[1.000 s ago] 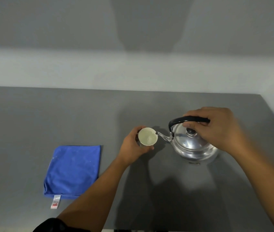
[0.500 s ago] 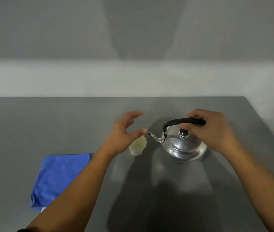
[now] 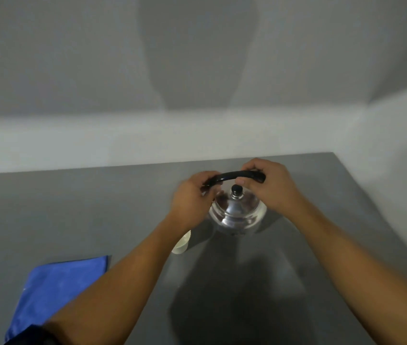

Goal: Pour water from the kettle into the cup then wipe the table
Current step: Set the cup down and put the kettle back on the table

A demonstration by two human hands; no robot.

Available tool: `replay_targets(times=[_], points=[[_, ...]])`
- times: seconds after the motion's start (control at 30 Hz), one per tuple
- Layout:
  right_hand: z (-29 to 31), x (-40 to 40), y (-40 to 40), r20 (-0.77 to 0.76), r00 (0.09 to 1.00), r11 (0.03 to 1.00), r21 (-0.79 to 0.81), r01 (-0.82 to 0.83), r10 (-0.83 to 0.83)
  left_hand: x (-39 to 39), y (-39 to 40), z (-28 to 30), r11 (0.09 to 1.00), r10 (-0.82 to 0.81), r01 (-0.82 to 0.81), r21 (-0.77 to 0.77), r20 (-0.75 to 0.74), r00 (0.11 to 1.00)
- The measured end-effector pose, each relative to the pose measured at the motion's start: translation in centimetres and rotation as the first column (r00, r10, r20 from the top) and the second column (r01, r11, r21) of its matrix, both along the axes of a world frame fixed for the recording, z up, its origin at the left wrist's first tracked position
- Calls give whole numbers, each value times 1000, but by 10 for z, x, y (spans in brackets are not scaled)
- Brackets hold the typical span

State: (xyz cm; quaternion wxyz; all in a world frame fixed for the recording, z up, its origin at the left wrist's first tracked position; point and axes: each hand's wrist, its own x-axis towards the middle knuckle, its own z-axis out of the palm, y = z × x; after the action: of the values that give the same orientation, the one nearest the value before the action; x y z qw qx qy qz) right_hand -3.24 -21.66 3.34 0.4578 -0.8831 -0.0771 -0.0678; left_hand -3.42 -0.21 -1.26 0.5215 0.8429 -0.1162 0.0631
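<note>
A shiny metal kettle point(image 3: 237, 212) with a black arched handle stands on the grey table point(image 3: 73, 210). My right hand point(image 3: 269, 188) grips the right end of the handle. My left hand point(image 3: 192, 197) closes around the handle's left end and hides the spout. A small pale cup point(image 3: 181, 245) stands on the table left of the kettle, half hidden under my left forearm. A blue cloth point(image 3: 58, 290) lies flat at the near left, partly covered by my left arm.
A pale wall runs along the table's far edge. The table's right edge slants down the right side of the view.
My left hand let go of the cup and moved right onto the kettle's handle. The right hand kept its grip. The view tilted up and came closer.
</note>
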Motion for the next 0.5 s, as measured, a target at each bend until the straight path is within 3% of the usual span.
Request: replay_targets(times=[0.5], points=[[-25,56,-17,-132,990,989,-132,-68,51,57,-11,-17,996,54,-45,77,-111,992]])
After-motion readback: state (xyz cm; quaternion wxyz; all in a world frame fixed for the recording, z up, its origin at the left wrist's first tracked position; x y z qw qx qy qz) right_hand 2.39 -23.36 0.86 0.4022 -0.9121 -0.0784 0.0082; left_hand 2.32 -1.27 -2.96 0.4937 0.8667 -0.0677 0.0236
